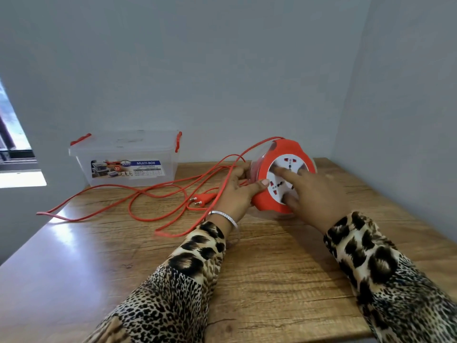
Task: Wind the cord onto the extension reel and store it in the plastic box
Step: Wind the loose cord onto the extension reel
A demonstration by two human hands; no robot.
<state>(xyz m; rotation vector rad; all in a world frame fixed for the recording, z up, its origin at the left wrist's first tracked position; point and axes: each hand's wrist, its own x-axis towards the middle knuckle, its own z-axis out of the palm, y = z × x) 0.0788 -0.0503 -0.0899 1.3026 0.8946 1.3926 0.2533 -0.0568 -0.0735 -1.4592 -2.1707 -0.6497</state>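
Straight fingers [284,172] of the right hand [314,194] spread across the white socket face of the extension reel [284,174], the index tip pressing near the centre and the thumb low on the disc's near edge. Left hand [237,191] grips the reel's left rim, thumb curled onto the orange front plate and the other fingers wrapped behind the clear flange, where they also touch the cord [153,191]. Round and glossy orange plastic, the reel stands on edge toward the far right of the wood-grain table [272,280]. Thin orange cord leaves its top and lies in loose loops to the left, with the two-pin plug [202,198] just left of the left wrist. Far left, against the wall, sits the clear plastic box [126,159], lid on, with red latches. A metal bangle [223,216] circles the left wrist above leopard-print sleeves [188,276].
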